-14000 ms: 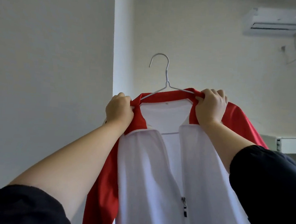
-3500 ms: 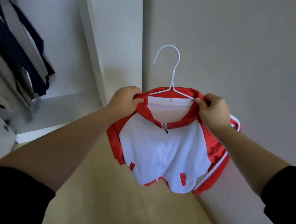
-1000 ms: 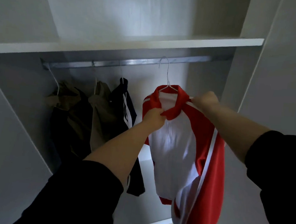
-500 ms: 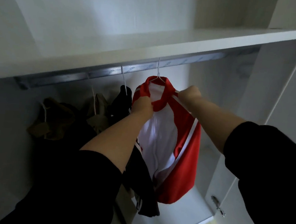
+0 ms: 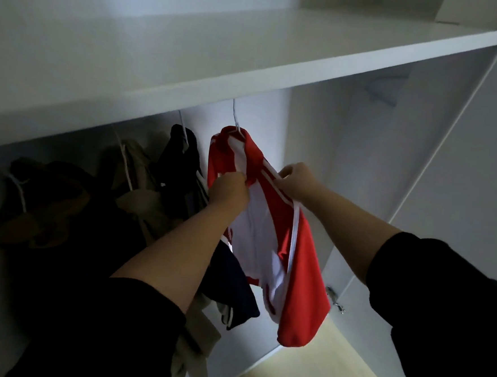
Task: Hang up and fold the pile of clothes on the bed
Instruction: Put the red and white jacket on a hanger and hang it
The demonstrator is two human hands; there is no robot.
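The person stands at an open white wardrobe, 2 arms in black sleeves (image 5: 440,290) stretched towards it. The left hand (image 5: 229,190) pinches the front of the red-and-white zip-up jacket (image 5: 270,243) near its collar, and the right hand (image 5: 296,183) grips the red shoulder just beside it. The jacket hangs on a thin white wire hanger (image 5: 235,116), whose neck runs up behind the white wardrobe shelf (image 5: 251,50), so the hook is hidden. Left of the jacket hang 3 more pieces: a dark navy garment (image 5: 181,166) touching it, a beige garment (image 5: 141,186), and an olive-brown garment (image 5: 40,203) farthest left. Below lies pale wooden floor (image 5: 317,367).
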